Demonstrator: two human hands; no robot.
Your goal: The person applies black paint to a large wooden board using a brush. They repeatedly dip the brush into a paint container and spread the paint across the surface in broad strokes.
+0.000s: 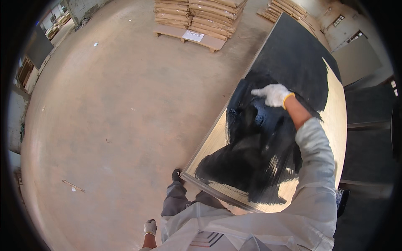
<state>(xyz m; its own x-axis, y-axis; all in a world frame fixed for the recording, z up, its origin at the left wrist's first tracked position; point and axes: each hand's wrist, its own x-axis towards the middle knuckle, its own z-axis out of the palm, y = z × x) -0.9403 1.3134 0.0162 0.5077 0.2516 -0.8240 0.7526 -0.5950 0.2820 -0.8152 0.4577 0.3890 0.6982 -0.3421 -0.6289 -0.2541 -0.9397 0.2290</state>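
Observation:
My right hand (274, 95), in a white glove with a yellow cuff, is over the black-coated part of a large pale wooden board (335, 104). Its fingers are curled, with one stretched toward the left edge. Whatever it grips is lost against the wet black coating (238, 161). Just left of the fingertips runs a dark, long band (238, 96); I cannot tell whether it is a tool's edge or thick coating. Bare pale wood shows at the near corner and along the right side. Low by my side hangs my gloved left hand (150, 227), closed, away from the board.
Beyond the board, stacked brown paper sacks (213, 16) stand on a wooden pallet (211, 42). More sacks (284, 10) lie farther right. Dark panels (368, 138) are beside the board's right edge. A thin stick (73, 185) lies on the concrete floor (104, 117).

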